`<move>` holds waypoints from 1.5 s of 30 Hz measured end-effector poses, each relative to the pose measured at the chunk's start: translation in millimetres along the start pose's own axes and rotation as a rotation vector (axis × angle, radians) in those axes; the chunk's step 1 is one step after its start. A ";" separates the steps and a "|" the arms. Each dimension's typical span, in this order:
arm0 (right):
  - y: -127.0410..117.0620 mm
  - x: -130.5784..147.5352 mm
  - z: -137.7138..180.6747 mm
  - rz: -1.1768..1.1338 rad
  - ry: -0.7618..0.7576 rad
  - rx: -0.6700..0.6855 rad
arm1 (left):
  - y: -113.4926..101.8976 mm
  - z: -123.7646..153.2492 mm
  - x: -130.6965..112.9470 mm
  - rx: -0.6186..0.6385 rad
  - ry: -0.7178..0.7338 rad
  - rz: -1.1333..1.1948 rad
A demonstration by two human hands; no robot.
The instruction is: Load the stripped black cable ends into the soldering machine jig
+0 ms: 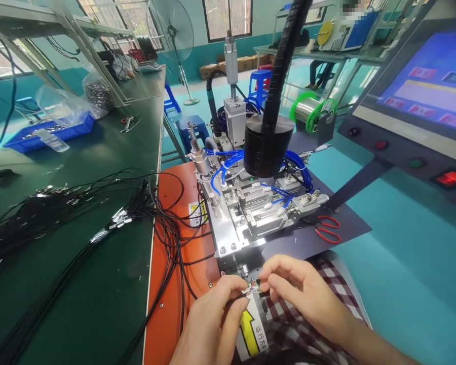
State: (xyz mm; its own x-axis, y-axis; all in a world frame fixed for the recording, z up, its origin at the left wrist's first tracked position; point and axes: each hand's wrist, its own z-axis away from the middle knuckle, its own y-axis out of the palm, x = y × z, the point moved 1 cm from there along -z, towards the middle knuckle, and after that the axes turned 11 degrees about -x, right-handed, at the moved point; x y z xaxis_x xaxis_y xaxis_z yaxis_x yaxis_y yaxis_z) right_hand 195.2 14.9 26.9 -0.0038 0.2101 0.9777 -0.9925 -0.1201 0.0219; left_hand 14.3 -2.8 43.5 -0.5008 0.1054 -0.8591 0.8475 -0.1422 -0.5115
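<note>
My left hand (213, 319) pinches the end of a thin black cable, whose small metal connector (248, 290) and red and white wire tips show between the fingers. My right hand (300, 291) is closed in a pinch on the wire tips (255, 287) from the other side. Both hands sit at the front edge of a small metal machine (247, 208) with blue tubes, just below its front slot (244, 271). A yellow arrow label (250, 332) lies under the hands.
A bundle of black cables (99, 228) spreads over the green bench (79, 304) at left. Red-handled scissors (328, 228) lie right of the machine. A black cylinder on a hose (268, 144) hangs above it. A screen (429, 81) stands at right, a blue tray (49, 134) far left.
</note>
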 end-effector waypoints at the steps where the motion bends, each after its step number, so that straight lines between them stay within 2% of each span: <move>1: -0.3 1.3 -1.0 -0.018 0.004 0.000 | 1.1 -0.9 0.5 0.002 -0.014 0.010; 8: 3.4 0.9 -5.8 -0.130 0.028 0.026 | 2.4 -0.6 2.4 -0.079 0.022 0.059; 10: 4.6 0.6 -7.3 -0.133 0.019 0.050 | 2.1 -0.2 2.5 -0.090 -0.047 0.136; 14: 10.0 0.3 -9.7 -0.172 0.038 0.075 | 3.4 0.0 3.8 -0.077 -0.284 0.310; 20: 19.7 -10.0 -10.7 -0.252 0.105 0.055 | 3.3 2.2 5.6 -0.033 -0.406 0.442; 32: 23.9 -10.2 -12.0 -0.329 0.144 0.076 | 2.4 5.4 13.4 -0.022 -0.331 0.411; 36: 23.4 -12.9 -11.8 -0.271 0.080 0.009 | 3.9 5.7 10.6 -0.026 -0.415 0.507; 40: 23.5 -13.2 -10.3 -0.188 -0.004 -0.059 | 3.4 4.6 8.8 -0.019 -0.412 0.535; 45: 29.0 -9.8 -4.0 -0.036 -0.193 -0.186 | 1.9 1.8 11.4 -0.003 -0.426 0.586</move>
State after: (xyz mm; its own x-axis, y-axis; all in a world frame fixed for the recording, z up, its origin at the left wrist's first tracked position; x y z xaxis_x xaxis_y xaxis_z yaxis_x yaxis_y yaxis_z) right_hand 166.0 13.2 17.2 0.0378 0.0197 0.9991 -0.9970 0.0681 0.0363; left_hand 9.9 -3.7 32.8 0.0112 -0.3804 -0.9247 0.9979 -0.0545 0.0345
